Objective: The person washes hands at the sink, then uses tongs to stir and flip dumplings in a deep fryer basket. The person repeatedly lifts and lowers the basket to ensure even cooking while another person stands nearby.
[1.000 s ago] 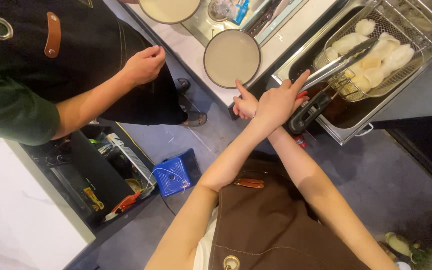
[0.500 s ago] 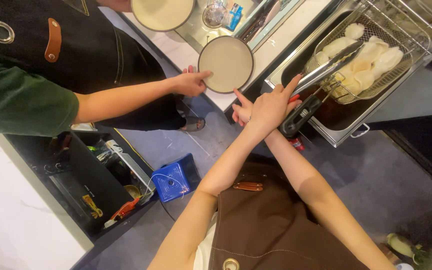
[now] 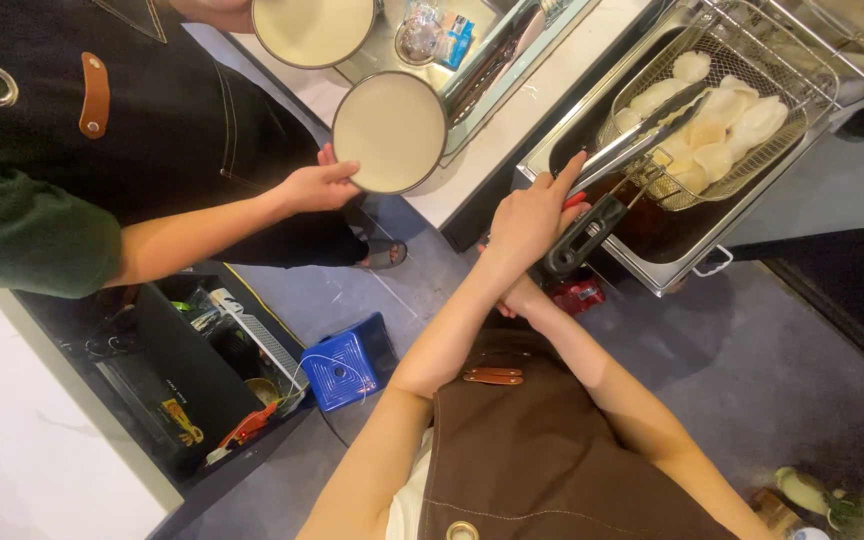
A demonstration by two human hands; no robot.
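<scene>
Left hand [image 3: 532, 215] gripping tongs [image 3: 642, 135] | forearms crossed | right hand hidden

Packet [image 3: 458, 36]: small blue-and-white pouch at twelve o'clock, on the desk.
Clear bag [image 3: 419, 30]: crumpled, see-through, touching the packet's nine o'clock side.

Cream plate [image 3: 389, 132], blue stool [image 3: 344, 368], brown apron [image 3: 552, 450].
</scene>
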